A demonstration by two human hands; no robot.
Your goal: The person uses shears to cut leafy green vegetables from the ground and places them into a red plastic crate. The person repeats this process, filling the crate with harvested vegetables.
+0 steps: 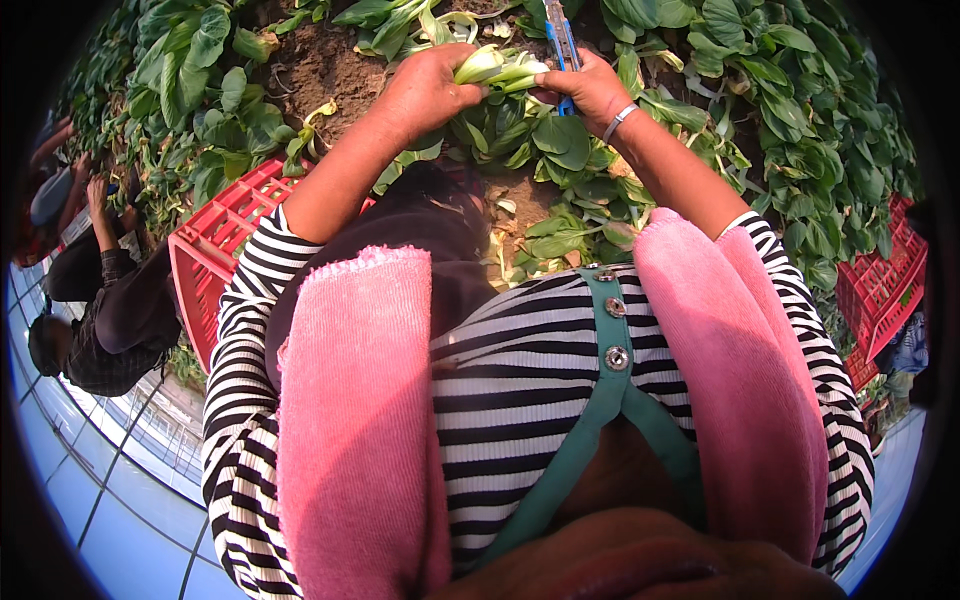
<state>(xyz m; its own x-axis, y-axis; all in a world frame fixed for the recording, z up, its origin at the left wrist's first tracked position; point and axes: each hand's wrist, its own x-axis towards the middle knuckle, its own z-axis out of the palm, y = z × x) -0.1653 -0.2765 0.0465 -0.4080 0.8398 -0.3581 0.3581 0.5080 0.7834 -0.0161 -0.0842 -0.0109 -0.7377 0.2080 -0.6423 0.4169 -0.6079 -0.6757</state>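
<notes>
My left hand [433, 88] grips a pale green bok choy [484, 64] by its stalk end, thumb below and fingers curled behind. A blue utility knife [562, 41] is in my right hand [594, 91], pointing away from me. The thumb of that hand presses on the pale stalks on the right side of the bok choy. Whether the blade touches the plant cannot be seen. Below the two hands lie green bok choy leaves [559, 141], partly hiding the soil.
A red plastic crate [225, 225] stands close by my left arm. Rows of leafy plants [802, 97] grow on both sides, with bare soil [322, 67] at upper left. Another person [112, 330] crouches at far left. More red crates [881, 277] stand at far right.
</notes>
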